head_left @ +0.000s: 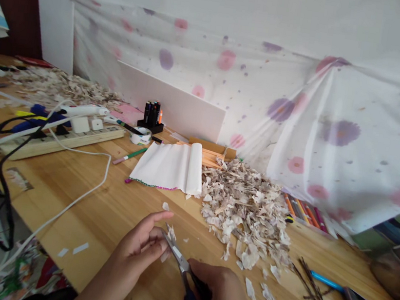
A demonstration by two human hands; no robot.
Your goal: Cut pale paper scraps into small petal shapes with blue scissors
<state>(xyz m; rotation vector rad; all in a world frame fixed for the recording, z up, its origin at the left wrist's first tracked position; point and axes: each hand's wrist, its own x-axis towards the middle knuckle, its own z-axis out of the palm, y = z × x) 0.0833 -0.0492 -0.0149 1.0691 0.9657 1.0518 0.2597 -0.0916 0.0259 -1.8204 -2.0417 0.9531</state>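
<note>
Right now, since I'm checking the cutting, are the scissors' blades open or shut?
Open. The scissors in the right hand show two blades parted in a narrow V around a pale scrap pinched by the left hand.

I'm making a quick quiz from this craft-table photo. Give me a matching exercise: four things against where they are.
Things:
1. scissors
2. power strip
3. marker set
4. thin twigs

Places:
A. far left, cables plugged in
B. right of the dried-scrap pile
C. in the right hand
D. before the white board

Pairs: 1-C, 2-A, 3-D, 4-B
</note>
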